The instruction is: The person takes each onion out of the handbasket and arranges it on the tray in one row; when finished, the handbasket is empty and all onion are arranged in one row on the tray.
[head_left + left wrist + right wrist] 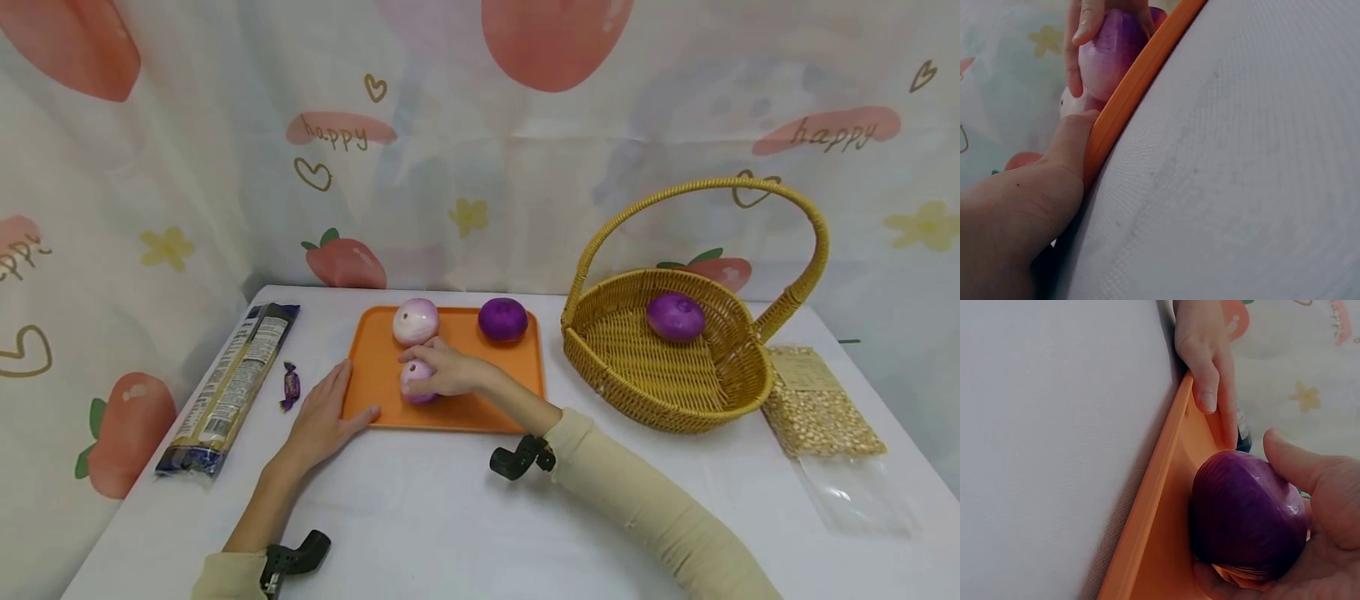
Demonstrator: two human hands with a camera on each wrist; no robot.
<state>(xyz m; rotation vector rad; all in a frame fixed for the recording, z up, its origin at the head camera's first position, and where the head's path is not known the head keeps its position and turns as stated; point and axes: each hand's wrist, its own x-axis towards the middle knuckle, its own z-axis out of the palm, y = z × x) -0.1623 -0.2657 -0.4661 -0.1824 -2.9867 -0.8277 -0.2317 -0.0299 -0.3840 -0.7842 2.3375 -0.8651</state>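
My right hand [457,372] grips a red onion [1250,515], thumb on one side and fingers on the other. The onion is low over the orange tray [367,346]; its pale end shows from the head, its dark purple side from the right wrist. My left hand [322,422] rests at the tray's front left corner, its fingers along the left edge and its thumb at the front rim. Just behind the gripped onion sits a whitish-purple onion [416,320]. A dark purple onion [502,320] lies in the tray's back right corner.
To the right stands a wicker basket [592,360] with a tall handle and one purple onion [676,317] inside. Beyond it lies a bag of yellowish kernels [821,412]. On the left are a long noodle-like packet [232,383] and a purple-wrapped candy [291,386].
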